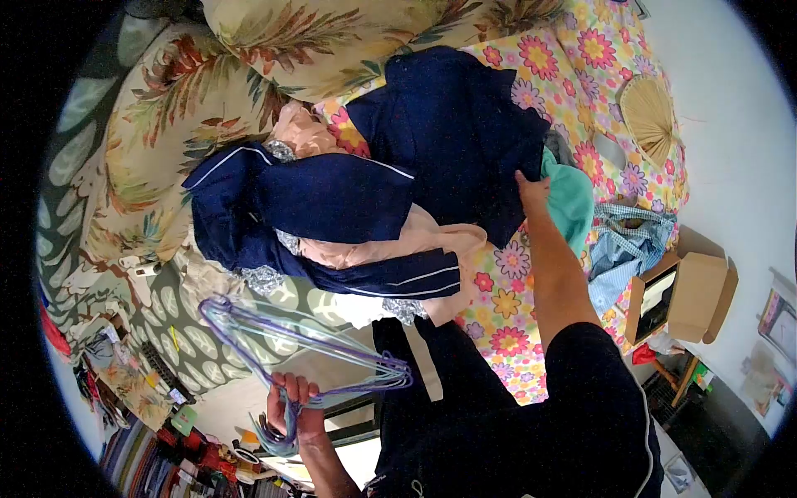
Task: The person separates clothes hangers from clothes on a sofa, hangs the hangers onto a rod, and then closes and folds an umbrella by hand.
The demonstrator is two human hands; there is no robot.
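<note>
In the head view my left hand [292,407] is wrapped round the hooks of several purple and pale-blue clothes hangers [307,336], held in a bunch beside my leg. My right hand [534,195] grips the lower right edge of a dark navy short-sleeved shirt [465,133], which lies spread over the bed; part of its fingers is hidden by the cloth. Left of it, a navy garment with white piping [332,195] lies crumpled over a peach-pink garment [423,236]. A mint-green cloth [569,203] lies just right of my right hand.
The floral sheet [510,336] covers the bed, with patterned cushions [315,50] at the back. To the right lie a hand fan [647,116], a blue checked garment [623,249] and an open cardboard box [697,295]. Books and clutter [141,456] fill the lower left.
</note>
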